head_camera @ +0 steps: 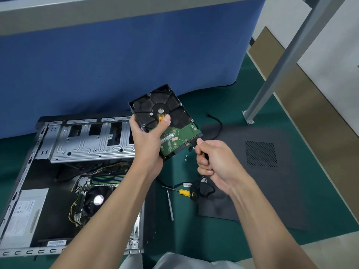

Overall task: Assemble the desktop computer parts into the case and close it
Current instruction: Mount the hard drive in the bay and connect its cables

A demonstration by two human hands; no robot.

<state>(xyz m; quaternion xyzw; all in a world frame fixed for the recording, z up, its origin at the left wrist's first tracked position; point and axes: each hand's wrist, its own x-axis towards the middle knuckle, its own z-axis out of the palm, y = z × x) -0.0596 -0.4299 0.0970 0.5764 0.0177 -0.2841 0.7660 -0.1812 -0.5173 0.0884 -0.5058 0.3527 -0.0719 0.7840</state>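
A hard drive (pixel 174 111), black with a green circuit board facing up, is held in the air above the floor by my left hand (pixel 147 136). My right hand (pixel 211 162) grips a black cable plug (pixel 195 143) that touches the drive's connector edge. The open computer case (pixel 64 171) lies on its side at the left, showing the metal drive bay, CPU fan, wiring and power supply. The dark side panel (pixel 272 171) with a mesh vent lies flat on the right.
A yellow-handled screwdriver (pixel 183 192) and a thin metal tool (pixel 170 205) lie on the green floor between case and panel. A few small screws (pixel 186 157) sit near the drive. A blue partition stands behind, a grey metal post (pixel 272 84) at the right.
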